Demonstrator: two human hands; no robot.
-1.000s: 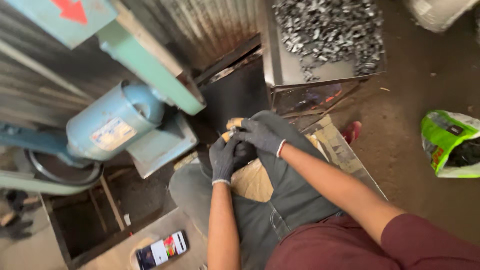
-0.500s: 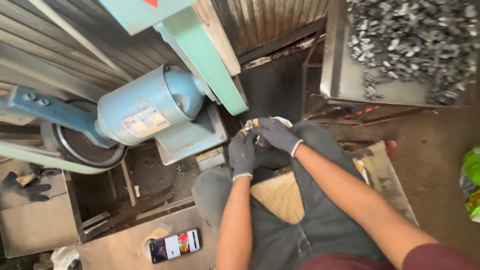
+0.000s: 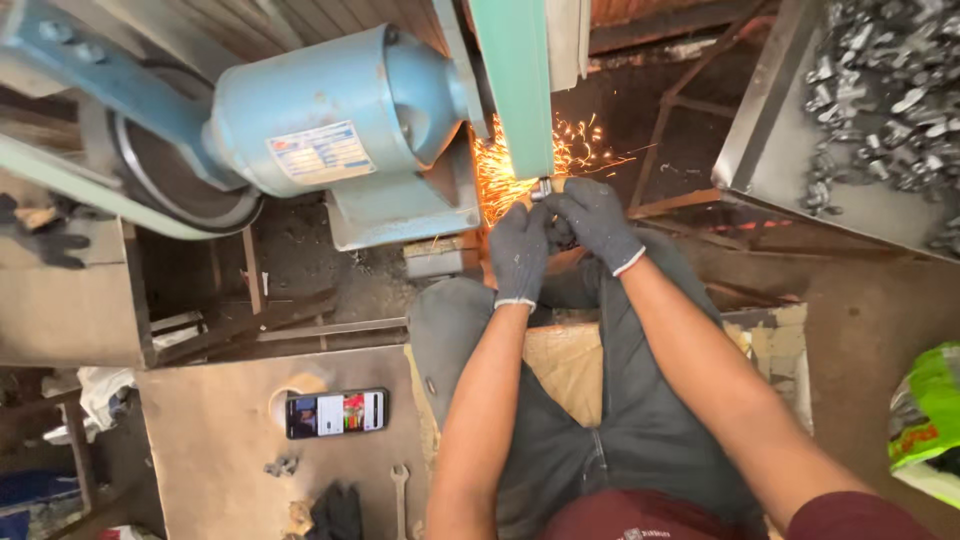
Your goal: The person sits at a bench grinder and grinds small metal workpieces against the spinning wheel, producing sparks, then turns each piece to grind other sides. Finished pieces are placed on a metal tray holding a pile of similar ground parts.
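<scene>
Both my hands wear dark grey gloves. My left hand [image 3: 519,252] and my right hand [image 3: 592,218] together pinch a small metal piece [image 3: 541,187] and press it against the green sanding belt [image 3: 514,85]. Orange sparks [image 3: 500,175] spray left and down from the contact point. A large blue electric motor [image 3: 330,115] sits just left of the belt. My knees in grey trousers lie under my forearms.
A metal tray [image 3: 780,120] heaped with several small grey metal parts stands at the upper right. A smartphone [image 3: 336,413] and a wrench [image 3: 399,487] lie on a brown board at lower left. A green bag [image 3: 930,405] is at the right edge.
The view has closed in on the machine. My hands have pushed the metal piece up onto the belt, and sparks now fly where none showed before.
</scene>
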